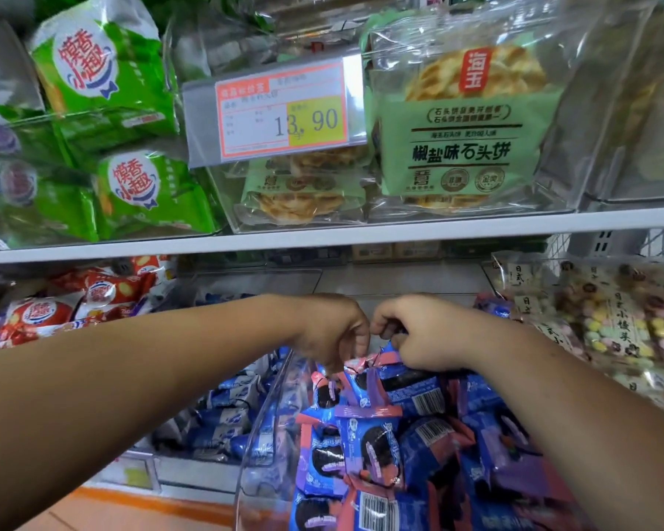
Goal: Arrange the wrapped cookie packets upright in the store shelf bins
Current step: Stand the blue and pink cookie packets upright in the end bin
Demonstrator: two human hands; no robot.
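Left hand (330, 328) and right hand (424, 333) are clenched on one cookie packet (363, 383) by its crimped top; its long axis is held upright.

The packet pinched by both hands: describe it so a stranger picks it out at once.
Below the white shelf rail sits a clear bin heaped with blue cookie packets. At the heap's far end, the left hand and right hand meet over one packet, pinching its pink crimped top. It alone is held up; its neighbours lie loose and untouched.
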